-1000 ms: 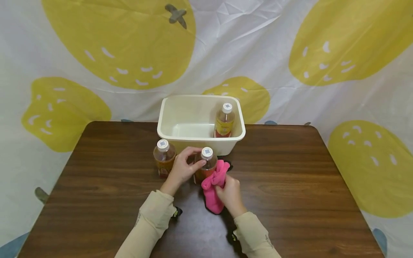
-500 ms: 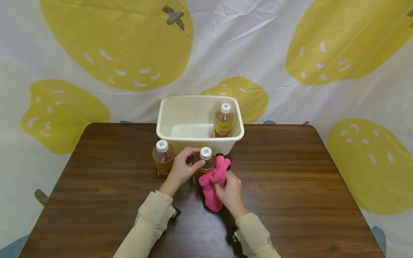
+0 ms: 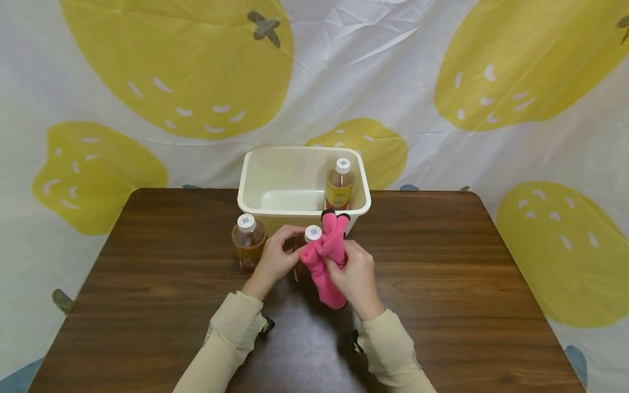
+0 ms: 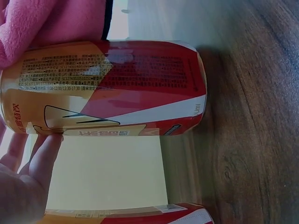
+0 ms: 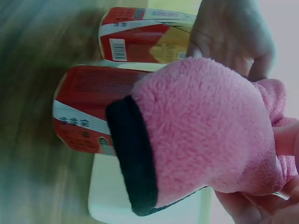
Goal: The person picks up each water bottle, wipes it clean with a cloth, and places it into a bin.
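My left hand holds a white-capped drink bottle by its upper part, thumb on the near side and fingers behind. The bottle stands upright on the table; its red and orange label fills the left wrist view. Bunched in my right hand is a fuzzy pink cloth with black edging, pinched between thumb and fingers. The cloth lies against the bottle's right side and hides much of it in the head view. In the right wrist view, the bottle's red lower end shows beyond the cloth.
A second similar bottle stands on the table left of my left hand. Behind, a cream plastic tub holds another bottle at its right end. The brown wooden table meets a lemon-print curtain at the back.
My right hand and the cloth have moved up and away from me along the bottle, so the cloth now covers more of its upper part. The left hand keeps its hold.
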`<state>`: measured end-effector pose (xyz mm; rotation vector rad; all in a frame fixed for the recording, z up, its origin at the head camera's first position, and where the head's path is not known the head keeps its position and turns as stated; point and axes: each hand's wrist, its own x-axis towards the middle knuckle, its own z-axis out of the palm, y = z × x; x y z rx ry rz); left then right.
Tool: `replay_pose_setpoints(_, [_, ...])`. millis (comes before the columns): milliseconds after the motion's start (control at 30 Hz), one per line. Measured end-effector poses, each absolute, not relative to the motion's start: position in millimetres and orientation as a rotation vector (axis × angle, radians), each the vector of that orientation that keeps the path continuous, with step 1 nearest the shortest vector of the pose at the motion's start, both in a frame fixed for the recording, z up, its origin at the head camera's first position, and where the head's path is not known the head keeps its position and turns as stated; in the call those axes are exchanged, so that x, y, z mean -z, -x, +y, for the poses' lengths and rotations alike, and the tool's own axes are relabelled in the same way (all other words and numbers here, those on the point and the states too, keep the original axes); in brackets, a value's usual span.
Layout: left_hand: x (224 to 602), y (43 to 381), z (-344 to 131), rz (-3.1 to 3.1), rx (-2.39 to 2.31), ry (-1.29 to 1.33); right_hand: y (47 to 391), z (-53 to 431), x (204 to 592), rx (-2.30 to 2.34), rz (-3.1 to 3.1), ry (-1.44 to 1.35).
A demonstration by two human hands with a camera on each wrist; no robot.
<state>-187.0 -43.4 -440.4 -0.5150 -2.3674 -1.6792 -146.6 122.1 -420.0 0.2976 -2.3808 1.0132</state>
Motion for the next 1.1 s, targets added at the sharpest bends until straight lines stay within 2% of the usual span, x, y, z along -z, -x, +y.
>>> replay_pose_setpoints(200, [436.9, 186.1, -42.4, -2.37, 1.683, 0.512, 142.5, 122.4, 435.9, -1.048, -2.331, -0.293])
replay_pose_setpoints(600, [438.8, 187.5, -42.6, -2.361, 1.633, 0.537, 143.6, 128.0, 500.5, -1.088, -2.527, -0.202])
replay_pose_setpoints(767, [438.1, 186.3, -37.7, -2.358, 1.595, 0.53, 143.9, 128.5, 505.3, -1.104, -2.529, -0.182])
replay_pose_setpoints(1000, [434.6, 181.9, -24.0, -2.44, 1.492, 0.346, 139.3, 130.8, 502.4, -1.135, -2.556, -0.14])
replay_pose_setpoints(1100, [435.2, 181.3, -22.2, -2.418, 1.51, 0.347, 135.0, 132.4, 500.4, -1.124, -2.548, -0.135])
